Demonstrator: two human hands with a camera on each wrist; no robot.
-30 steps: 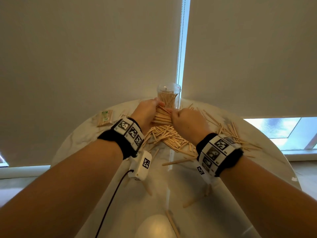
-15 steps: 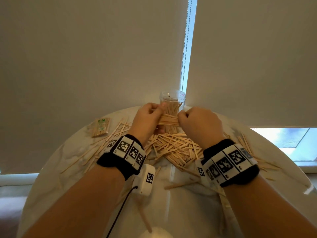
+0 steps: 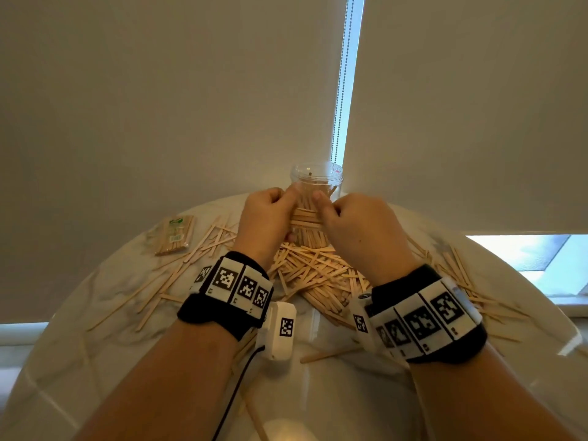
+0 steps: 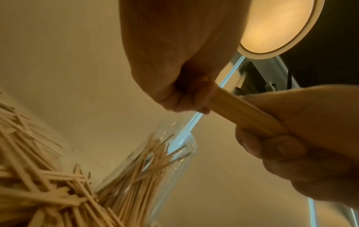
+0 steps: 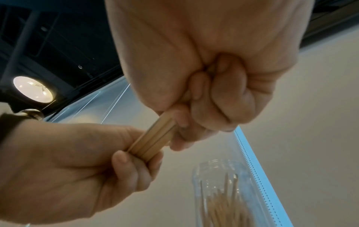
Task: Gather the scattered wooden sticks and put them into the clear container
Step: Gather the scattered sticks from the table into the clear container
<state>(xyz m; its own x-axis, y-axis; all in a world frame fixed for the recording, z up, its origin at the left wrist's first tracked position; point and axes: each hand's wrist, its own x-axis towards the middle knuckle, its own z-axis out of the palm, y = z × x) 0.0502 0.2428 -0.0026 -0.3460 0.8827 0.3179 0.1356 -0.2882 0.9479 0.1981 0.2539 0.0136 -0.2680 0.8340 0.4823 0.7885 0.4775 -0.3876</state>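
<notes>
Both hands hold one horizontal bundle of wooden sticks (image 3: 306,218) by its ends, above the table and in front of the clear container (image 3: 316,178). My left hand (image 3: 270,211) grips the left end; my right hand (image 3: 346,218) grips the right end. The left wrist view shows the bundle (image 4: 242,113) tight between curled fingers, above and beside the container (image 4: 155,161). The right wrist view shows the same grip on the bundle (image 5: 155,135). The container stands upright, open-topped and partly filled with sticks. A large pile of loose sticks (image 3: 318,272) lies under my hands.
The round marble table (image 3: 318,393) has loose sticks scattered to the left (image 3: 178,275) and right (image 3: 461,275). A wrapped pack of sticks (image 3: 174,234) lies at the far left. Window blinds hang close behind the container.
Both hands have lifted the bundle off the pile and raised it in front of the container, squeezing the sticks into a tighter bundle.
</notes>
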